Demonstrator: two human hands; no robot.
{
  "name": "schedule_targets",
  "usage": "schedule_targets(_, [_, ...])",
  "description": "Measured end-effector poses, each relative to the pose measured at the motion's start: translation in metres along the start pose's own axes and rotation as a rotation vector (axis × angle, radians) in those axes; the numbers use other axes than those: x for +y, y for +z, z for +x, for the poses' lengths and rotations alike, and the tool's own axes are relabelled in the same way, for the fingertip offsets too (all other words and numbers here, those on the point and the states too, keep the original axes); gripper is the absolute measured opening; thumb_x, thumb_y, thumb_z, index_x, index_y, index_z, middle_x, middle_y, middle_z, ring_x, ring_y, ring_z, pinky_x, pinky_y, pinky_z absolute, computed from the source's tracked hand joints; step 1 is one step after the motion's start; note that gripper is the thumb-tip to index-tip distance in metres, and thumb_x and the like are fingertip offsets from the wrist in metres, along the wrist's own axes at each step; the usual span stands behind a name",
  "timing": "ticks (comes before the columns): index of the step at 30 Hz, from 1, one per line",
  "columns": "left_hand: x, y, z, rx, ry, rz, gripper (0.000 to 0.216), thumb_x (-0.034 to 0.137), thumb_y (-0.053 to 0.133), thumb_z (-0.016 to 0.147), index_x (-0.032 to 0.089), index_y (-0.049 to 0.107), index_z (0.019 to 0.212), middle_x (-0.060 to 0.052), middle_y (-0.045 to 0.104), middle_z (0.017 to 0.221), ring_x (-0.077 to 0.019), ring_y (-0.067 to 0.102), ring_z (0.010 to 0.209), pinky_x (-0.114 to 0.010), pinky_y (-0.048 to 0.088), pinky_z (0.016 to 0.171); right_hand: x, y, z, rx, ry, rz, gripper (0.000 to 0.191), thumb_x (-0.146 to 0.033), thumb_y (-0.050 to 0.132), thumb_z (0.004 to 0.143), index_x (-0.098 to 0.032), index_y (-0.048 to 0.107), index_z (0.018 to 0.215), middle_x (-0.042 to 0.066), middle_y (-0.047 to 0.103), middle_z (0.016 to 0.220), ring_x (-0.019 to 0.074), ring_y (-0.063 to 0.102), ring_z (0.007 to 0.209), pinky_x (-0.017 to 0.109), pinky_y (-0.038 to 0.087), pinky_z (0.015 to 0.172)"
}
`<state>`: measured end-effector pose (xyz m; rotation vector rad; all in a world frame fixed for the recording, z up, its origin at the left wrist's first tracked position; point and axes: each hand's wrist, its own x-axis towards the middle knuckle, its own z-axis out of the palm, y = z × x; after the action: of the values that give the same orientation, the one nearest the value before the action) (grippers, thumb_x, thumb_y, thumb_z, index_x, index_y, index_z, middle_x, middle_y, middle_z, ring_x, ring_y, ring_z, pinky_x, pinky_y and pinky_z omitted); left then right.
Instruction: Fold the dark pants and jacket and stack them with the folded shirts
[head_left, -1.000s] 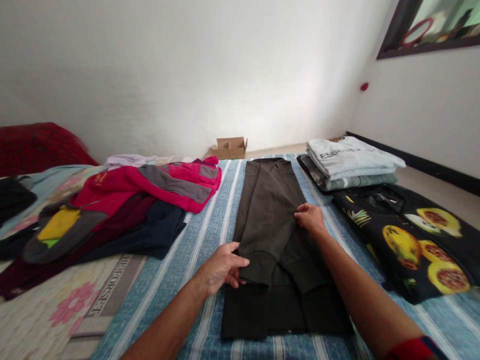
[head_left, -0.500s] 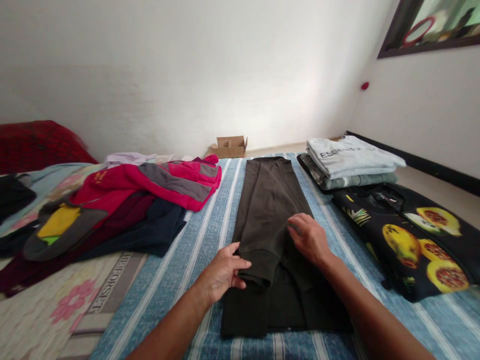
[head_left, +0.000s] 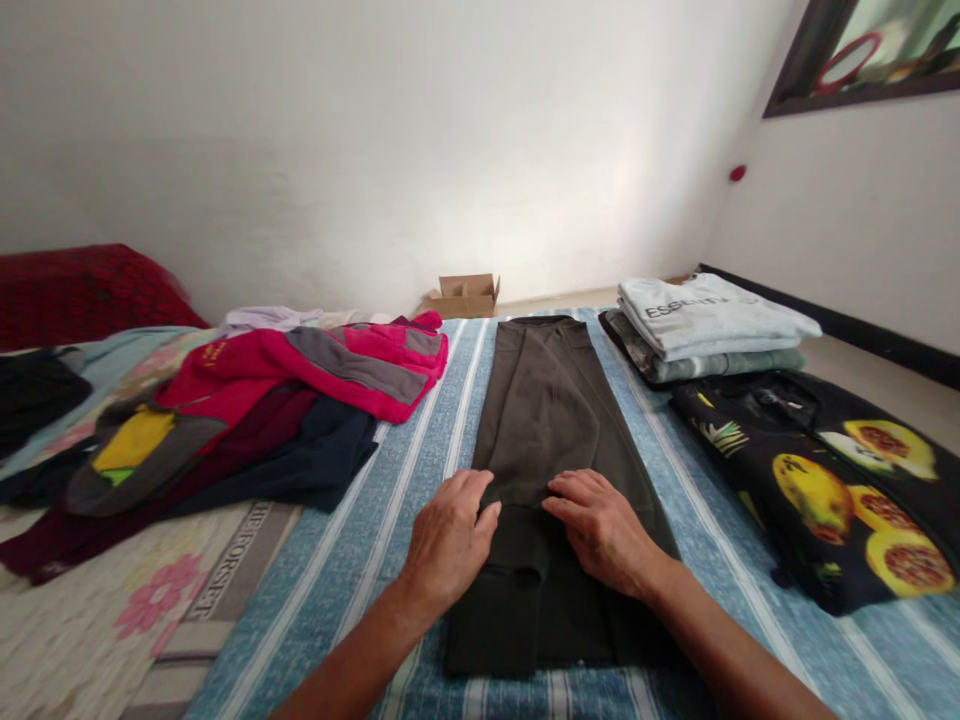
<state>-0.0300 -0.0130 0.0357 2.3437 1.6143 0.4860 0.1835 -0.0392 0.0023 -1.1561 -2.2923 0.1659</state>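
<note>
A dark olive-grey long-sleeved garment (head_left: 540, 420) lies folded into a long narrow shape on the blue striped sheet. One sleeve runs down over its middle, its cuff (head_left: 514, 545) pointing toward me. My left hand (head_left: 452, 540) rests at the left edge beside the cuff, thumb and fingers apart and gripping nothing. Fingers of my right hand (head_left: 607, 530) lie on the cloth just right of the sleeve; that hand is open too. The palms are hidden from view.
Left of the garment is a loose heap with a pink-and-grey jacket (head_left: 360, 375). To the right are a stack of folded clothes topped by a pale shirt (head_left: 712, 315) and a black fruit-print garment (head_left: 817, 490). A cardboard box (head_left: 466, 295) stands by the wall.
My left hand has let go of the cuff edge and moved up onto the garment's left side. My right hand has shifted left and down toward the sleeve. The cuff now lies flatter.
</note>
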Motion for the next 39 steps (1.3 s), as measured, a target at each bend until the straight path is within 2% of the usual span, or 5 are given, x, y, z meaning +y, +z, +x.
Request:
schedule_targets(7, [0.013,0.017,-0.002,-0.302,0.178,0.120,0.035,0.028,0.048,0.085,0.014,0.054,0.116,-0.016,0.053,0.127,-0.0306,0.049,0.118,-0.044,0.036,0.100,-0.008,0.002,-0.005,-0.098,0.042,0.014,0.031,-0.005,0.041,0.080,-0.019,0.064,0.094,0.009,0.060,0.108,0.0204,0.049,0.106,0.038,0.033,0.096])
schedule_targets(14, [0.015,0.009,0.019,-0.223,0.123,0.104,0.023,0.023,0.038,0.088,0.018,0.059,0.097,-0.009,0.062,0.097,-0.0220,0.059,0.094,-0.034,0.045,0.085,-0.026,0.001,-0.011,-0.266,0.002,0.006,0.038,-0.014,0.050,0.078,-0.021,0.055,0.115,0.009,0.049,0.130,0.0228,0.035,0.127,0.042,0.016,0.109])
schedule_targets(18, [0.016,0.016,0.054,-0.129,0.201,0.077,0.029,0.021,0.036,0.088,0.017,0.057,0.107,-0.011,0.056,0.121,-0.0209,0.048,0.117,-0.033,0.036,0.100,-0.030,0.009,-0.011,-0.319,0.003,-0.068,0.038,-0.018,0.052,0.078,-0.016,0.055,0.115,0.014,0.044,0.135,0.0268,0.030,0.130,0.043,0.014,0.110])
schedule_targets(27, [0.012,0.060,0.088,-0.385,0.137,0.206,0.069,0.050,0.033,0.089,0.006,0.024,0.142,-0.019,0.015,0.151,-0.0288,0.008,0.140,-0.049,0.015,0.110,-0.028,-0.006,-0.002,-0.326,0.010,-0.006,0.018,-0.012,0.045,0.079,-0.020,0.057,0.089,0.005,0.059,0.100,0.0190,0.051,0.097,0.035,0.032,0.095])
schedule_targets(39, [0.002,0.064,0.082,-0.300,0.183,0.199,0.065,0.050,0.033,0.090,0.010,0.029,0.141,-0.015,0.021,0.150,-0.0258,0.012,0.140,-0.045,0.014,0.111,-0.020,-0.028,-0.003,-0.325,0.016,0.267,0.026,-0.012,0.052,0.069,-0.021,0.061,0.092,0.004,0.060,0.107,0.0173,0.053,0.102,0.028,0.038,0.091])
